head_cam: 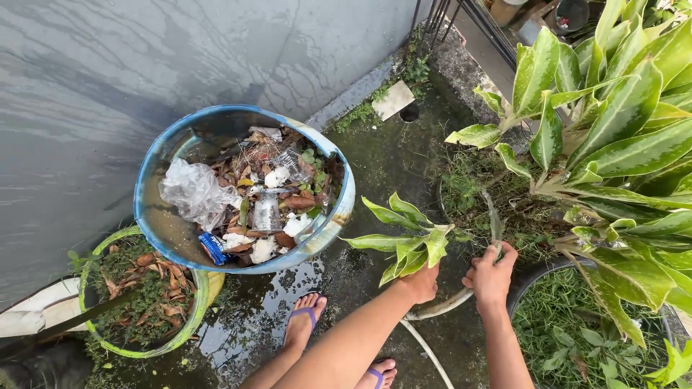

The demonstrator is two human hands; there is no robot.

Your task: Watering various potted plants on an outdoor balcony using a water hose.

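Note:
My left hand (420, 282) is closed around the base of a small plant cutting (409, 243) with green and pale variegated leaves, holding it over the wet ground. My right hand (491, 274) grips a thin bent stem (494, 223) that rises toward the big leafy plant (613, 130) on the right. A pale curved stalk (441, 307) runs between and below both hands. Both my feet in purple flip-flops (303, 321) stand on the wet concrete below.
A blue barrel (339, 209) full of dry leaves, plastic bags and bottles stands at left centre. A green pot (196, 302) with weeds and dead leaves sits beside it. A dark pot (530, 277) of grass is at right. A grey wall runs along the left.

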